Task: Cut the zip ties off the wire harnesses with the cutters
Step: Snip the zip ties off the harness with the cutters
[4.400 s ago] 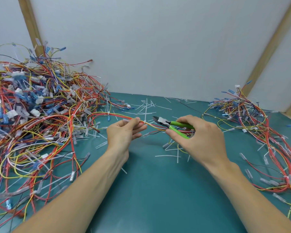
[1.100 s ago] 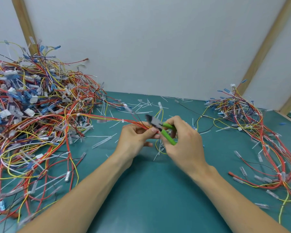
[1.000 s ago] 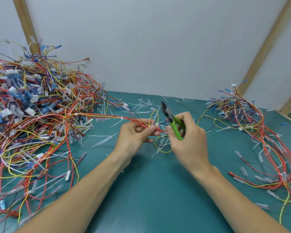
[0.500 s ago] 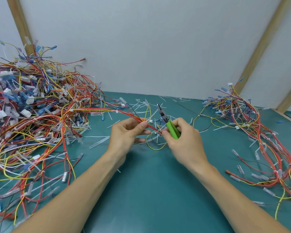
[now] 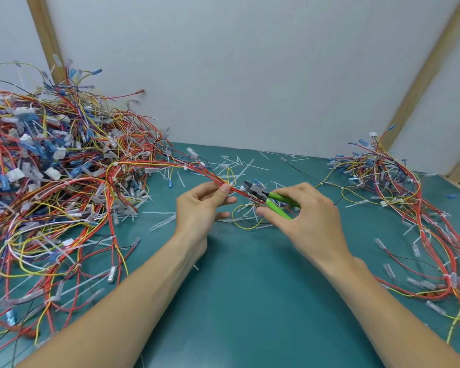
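Zip ties (image 5: 234, 168) are lying cut on the table while the left hand (image 5: 202, 205) is pinching a harness (image 5: 197, 170), the right hand (image 5: 306, 211) is gripping the cutters (image 5: 270, 199), and a big pile (image 5: 51, 168) is waiting.

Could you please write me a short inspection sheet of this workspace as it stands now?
Surface: teal mat, bare in front.
Job's things: green-handled cutters at the held harness.
Clutter: cut zip-tie bits behind the hands.
Hands: left hand pinches the harness; right hand grips the cutters.
Cables: big pile on the left, smaller pile on the right.
Surroundings: white wall, wooden battens.
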Tool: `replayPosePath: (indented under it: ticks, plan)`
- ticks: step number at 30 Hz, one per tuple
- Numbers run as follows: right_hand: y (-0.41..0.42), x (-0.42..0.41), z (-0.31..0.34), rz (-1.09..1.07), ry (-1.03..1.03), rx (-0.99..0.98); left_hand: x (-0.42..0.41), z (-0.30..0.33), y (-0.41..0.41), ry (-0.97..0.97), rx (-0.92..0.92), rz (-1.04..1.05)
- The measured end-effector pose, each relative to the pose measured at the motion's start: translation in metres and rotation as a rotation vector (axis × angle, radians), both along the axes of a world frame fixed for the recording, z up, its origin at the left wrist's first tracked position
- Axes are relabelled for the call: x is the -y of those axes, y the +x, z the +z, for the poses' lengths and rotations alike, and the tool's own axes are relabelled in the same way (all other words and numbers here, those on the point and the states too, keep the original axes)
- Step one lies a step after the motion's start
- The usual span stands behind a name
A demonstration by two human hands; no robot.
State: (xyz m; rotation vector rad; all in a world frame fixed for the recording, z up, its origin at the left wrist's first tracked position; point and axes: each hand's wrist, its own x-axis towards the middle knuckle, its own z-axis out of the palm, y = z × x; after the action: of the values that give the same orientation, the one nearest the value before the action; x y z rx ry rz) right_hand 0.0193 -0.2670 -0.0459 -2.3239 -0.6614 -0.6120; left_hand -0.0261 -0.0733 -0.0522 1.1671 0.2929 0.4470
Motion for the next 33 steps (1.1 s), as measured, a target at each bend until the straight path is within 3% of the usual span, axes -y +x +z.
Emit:
replayPosePath:
  ticks: [19,33]
  plan:
    - [0.0014,-0.001,-0.001,0.062,0.069,0.051,0.0055,-0.0002,0.0016,0.224,0.096,0.007]
    - [0.0022,-0.0012,-0.0002,0.075,0.071,0.049,0.007,-0.0003,0.0008,0.223,0.089,0.035]
